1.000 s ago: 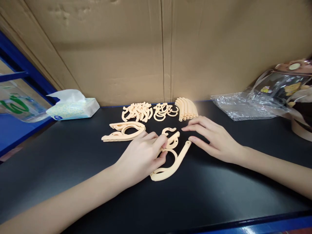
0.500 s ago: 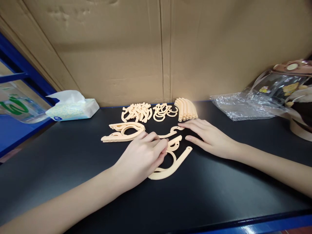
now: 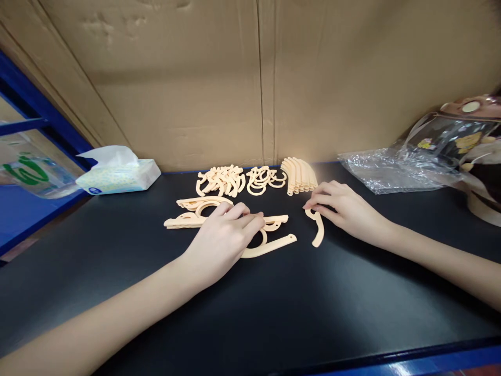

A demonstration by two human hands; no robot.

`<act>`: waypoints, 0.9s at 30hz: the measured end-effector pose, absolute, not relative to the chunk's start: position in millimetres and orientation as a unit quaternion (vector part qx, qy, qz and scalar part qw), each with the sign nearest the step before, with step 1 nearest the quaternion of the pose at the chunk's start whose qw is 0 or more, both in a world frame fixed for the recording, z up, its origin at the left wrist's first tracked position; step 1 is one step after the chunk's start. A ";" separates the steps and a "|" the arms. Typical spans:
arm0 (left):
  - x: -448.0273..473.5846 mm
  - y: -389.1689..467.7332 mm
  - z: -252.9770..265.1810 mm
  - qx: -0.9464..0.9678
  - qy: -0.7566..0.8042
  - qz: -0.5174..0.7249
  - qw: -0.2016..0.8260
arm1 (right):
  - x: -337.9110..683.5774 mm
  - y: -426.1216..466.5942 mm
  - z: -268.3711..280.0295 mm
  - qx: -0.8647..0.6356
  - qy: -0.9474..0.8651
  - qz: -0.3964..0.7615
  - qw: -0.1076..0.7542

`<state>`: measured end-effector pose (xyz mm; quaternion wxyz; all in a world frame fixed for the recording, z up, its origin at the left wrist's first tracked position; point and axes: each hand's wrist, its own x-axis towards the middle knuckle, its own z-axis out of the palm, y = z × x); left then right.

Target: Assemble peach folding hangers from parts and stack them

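Note:
My left hand (image 3: 221, 240) is closed over a beige plastic folding-hanger piece (image 3: 276, 247), made of a long curved arm with a hole at its end and a ring part. The fingers hide much of it. To the right, my right hand (image 3: 346, 209) pinches the top of a small curved beige hanger part (image 3: 319, 232), whose lower end points down toward the table. Just beyond the left hand lie more folded hanger pieces (image 3: 182, 222), stacked on the table and partly covered by that hand.
Along the back sit a pile of small curved parts (image 3: 221, 180), a heap of hooks (image 3: 256, 187) and a neat stack of long arms (image 3: 299, 176). A tissue pack (image 3: 121, 175) stands left, clear plastic wrap (image 3: 383, 169) and a transparent bag (image 3: 446, 133) right. Cardboard (image 3: 176, 78) stands behind the black table (image 3: 250, 324).
My right hand has taken up the small curved part and drawn it right, turning it downward. The hanger piece under my left hand has shifted away from me, toward the folded pieces.

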<state>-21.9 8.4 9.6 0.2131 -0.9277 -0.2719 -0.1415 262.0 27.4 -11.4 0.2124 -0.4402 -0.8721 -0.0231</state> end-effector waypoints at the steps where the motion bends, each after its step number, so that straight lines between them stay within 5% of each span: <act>1: -22.2 9.1 9.3 -0.927 -0.273 -0.141 0.216 | 262.2 27.4 -11.4 -0.438 -0.872 -0.011 0.218; 8: -23.2 12.8 9.3 -0.930 -0.269 -0.152 0.201 | 256.2 19.2 -8.3 -0.420 -0.874 0.092 0.225; 15: -20.6 8.3 11.2 -0.926 -0.274 -0.152 0.210 | 250.1 13.7 -6.0 -0.467 -0.863 -0.034 0.191; 27: -12.5 -2.8 13.5 -0.961 -0.233 -0.142 0.052 | 248.6 11.5 -0.8 -0.351 -0.911 0.056 0.208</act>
